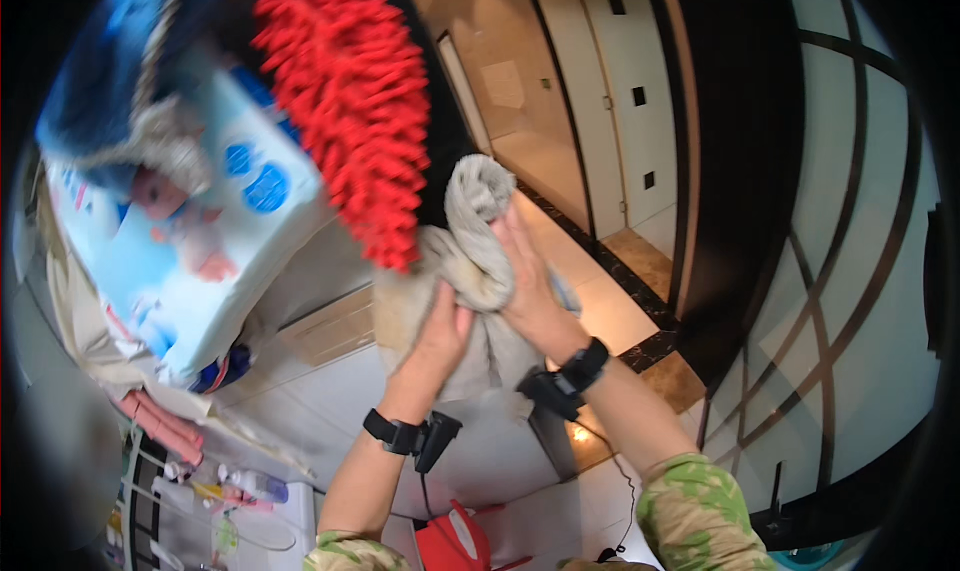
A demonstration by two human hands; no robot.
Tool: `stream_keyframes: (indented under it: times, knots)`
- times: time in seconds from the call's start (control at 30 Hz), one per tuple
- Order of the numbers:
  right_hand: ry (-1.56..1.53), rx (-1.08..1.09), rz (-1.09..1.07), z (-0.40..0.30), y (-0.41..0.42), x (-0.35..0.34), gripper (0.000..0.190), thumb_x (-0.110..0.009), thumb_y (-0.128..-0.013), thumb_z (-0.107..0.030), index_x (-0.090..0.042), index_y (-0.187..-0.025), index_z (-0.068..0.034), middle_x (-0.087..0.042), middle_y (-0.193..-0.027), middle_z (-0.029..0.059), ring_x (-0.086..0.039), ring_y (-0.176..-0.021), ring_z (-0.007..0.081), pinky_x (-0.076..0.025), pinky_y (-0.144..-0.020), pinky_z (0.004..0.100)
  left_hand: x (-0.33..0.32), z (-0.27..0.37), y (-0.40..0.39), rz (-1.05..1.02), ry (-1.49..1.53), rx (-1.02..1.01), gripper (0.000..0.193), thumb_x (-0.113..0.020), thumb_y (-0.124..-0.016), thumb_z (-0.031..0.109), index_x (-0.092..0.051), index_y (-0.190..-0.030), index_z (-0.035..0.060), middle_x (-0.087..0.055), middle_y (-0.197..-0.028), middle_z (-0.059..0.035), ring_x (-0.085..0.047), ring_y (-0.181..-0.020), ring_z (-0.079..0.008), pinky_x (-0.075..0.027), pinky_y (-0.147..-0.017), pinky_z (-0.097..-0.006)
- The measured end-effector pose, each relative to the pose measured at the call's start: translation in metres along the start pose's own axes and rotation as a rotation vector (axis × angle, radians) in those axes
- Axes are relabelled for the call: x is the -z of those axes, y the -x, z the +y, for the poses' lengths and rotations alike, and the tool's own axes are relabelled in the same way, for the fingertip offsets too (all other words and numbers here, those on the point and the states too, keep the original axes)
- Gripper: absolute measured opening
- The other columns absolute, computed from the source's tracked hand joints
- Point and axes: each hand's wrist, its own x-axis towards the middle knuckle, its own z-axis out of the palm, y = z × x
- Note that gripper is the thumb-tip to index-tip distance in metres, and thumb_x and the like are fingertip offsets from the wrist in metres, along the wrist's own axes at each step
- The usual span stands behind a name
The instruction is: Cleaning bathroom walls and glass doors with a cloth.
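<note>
Both bare hands are on a light grey-beige cloth (480,263), bunched and partly rolled, with its lower part hanging down. My left hand (439,331) grips it from the lower left, thumb up against the fabric. My right hand (529,278) holds the rolled part from the right, fingers along its edge. Just beyond and to the left is a fluffy red chenille duster or mitt (360,121), its lower tip close to the cloth. Black straps with small devices sit on both wrists.
A large light-blue printed package (262,271) stands at the left, with a blue fleecy textile (90,83) on top. Bottles (255,485) stand on a rack at lower left. A red item (454,541) lies below. Glass doors (637,98) and a patterned glass panel (825,271) are at the right.
</note>
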Motion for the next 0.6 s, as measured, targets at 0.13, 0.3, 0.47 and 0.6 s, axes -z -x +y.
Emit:
stream_keyframes:
  times: [0.13, 0.3, 0.47, 0.6]
  knots:
    - [-0.458, -0.277, 0.105, 0.014, 0.03, -0.014, 0.053, -0.066, -0.072, -0.012, -0.045, -0.119, 0.002, -0.048, -0.119, 0.0239, -0.047, -0.111, 0.0375, -0.038, -0.092, 0.0386, -0.027, 0.001, -0.002, 0.129, -0.147, -0.013, 0.048, -0.045, -0.086, 0.01, -0.029, -0.129, -0.0042, -0.044, -0.121, -0.0276, -0.042, -0.114, -0.0405, -0.034, -0.095, -0.0395]
    - [-0.583, -0.672, -0.143, 0.046, 0.142, 0.031, 0.047, -0.064, -0.075, -0.01, -0.047, -0.118, 0.002, -0.054, -0.115, 0.0172, -0.052, -0.108, 0.027, -0.04, -0.091, 0.0326, -0.108, 0.015, 0.059, -0.219, 0.117, 0.374, 0.047, -0.045, -0.083, 0.008, -0.03, -0.127, 0.0001, -0.049, -0.114, -0.0259, -0.046, -0.109, -0.0405, -0.037, -0.091, -0.0406]
    - [-0.593, -0.926, -0.128, 0.1, 0.19, 0.087, 0.04, -0.056, -0.082, -0.009, -0.047, -0.12, 0.0, -0.058, -0.111, 0.0104, -0.052, -0.104, 0.0178, -0.041, -0.089, 0.028, -0.209, 0.036, 0.049, 0.089, 0.172, 0.07, 0.031, -0.043, -0.08, 0.004, -0.045, -0.11, -0.0031, -0.053, -0.098, -0.0237, -0.052, -0.092, -0.0385, -0.041, -0.08, -0.0396]
    - [-0.487, -1.106, 0.039, 0.148, 0.193, 0.135, 0.036, -0.052, -0.084, -0.005, -0.048, -0.119, 0.002, -0.057, -0.108, 0.0082, -0.052, -0.101, 0.0138, -0.042, -0.086, 0.0262, -0.284, 0.029, 0.007, 0.103, 0.87, 0.46, 0.023, -0.041, -0.081, 0.002, -0.05, -0.101, -0.004, -0.054, -0.09, -0.0084, -0.049, -0.077, -0.0146, -0.041, -0.069, -0.0255]
